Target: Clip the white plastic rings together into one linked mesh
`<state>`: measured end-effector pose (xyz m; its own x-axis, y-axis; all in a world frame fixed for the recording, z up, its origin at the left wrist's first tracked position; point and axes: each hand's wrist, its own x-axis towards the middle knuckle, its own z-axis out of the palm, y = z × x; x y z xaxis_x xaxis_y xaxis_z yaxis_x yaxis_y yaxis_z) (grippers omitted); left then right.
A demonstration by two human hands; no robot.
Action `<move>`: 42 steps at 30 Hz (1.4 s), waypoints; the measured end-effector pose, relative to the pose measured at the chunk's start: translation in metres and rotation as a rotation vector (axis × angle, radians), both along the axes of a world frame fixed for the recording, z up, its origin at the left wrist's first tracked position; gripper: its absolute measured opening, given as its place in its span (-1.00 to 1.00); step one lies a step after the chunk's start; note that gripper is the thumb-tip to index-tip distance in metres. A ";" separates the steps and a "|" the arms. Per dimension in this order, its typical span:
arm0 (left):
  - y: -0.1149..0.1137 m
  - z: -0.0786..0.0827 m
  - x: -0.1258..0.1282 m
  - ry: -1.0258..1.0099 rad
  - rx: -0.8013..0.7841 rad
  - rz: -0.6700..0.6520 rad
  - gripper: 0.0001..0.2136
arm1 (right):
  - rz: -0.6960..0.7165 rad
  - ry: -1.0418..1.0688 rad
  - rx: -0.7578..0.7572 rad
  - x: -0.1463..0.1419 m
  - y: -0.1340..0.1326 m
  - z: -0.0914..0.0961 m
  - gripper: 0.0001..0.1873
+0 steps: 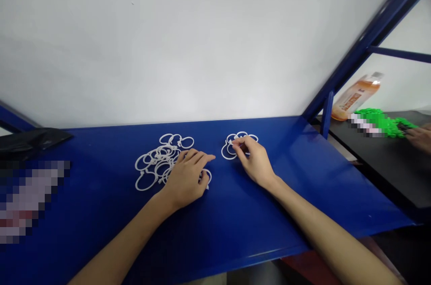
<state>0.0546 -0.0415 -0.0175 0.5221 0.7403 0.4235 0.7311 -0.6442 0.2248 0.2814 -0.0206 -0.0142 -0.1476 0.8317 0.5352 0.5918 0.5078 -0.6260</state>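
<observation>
A loose heap of several white plastic rings [158, 159] lies on the blue table [101, 204]. My left hand [188, 177] rests palm down on the heap's right side, fingers curled over one white ring [208, 177] at its edge. A smaller cluster of white rings [232, 146] lies to the right. My right hand [254, 161] reaches into that cluster, its fingertips pinched together on a ring there.
A white wall stands close behind the table. A blue frame post [326, 114] rises at the right. Beyond it a black table [387, 164] carries an orange bottle [357, 96], green pieces [380, 121] and another person's hand [419, 137]. A black object [30, 139] lies far left.
</observation>
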 end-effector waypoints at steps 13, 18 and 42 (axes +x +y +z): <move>-0.004 -0.006 0.007 -0.045 0.132 -0.004 -0.71 | 0.335 0.229 -0.291 -0.022 -0.023 -0.004 -0.65; -0.005 -0.001 0.008 -0.022 0.164 -0.031 -0.68 | 0.347 0.240 -0.320 -0.023 -0.026 -0.002 -0.74; -0.006 -0.006 0.009 -0.160 0.029 -0.084 -0.44 | 0.464 -0.099 0.005 -0.012 -0.024 0.005 -0.79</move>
<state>0.0632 -0.0474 -0.0230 0.5059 0.6832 0.5266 0.6311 -0.7093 0.3140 0.2689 -0.0450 -0.0093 -0.5530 0.6637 0.5036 0.3586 0.7352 -0.5752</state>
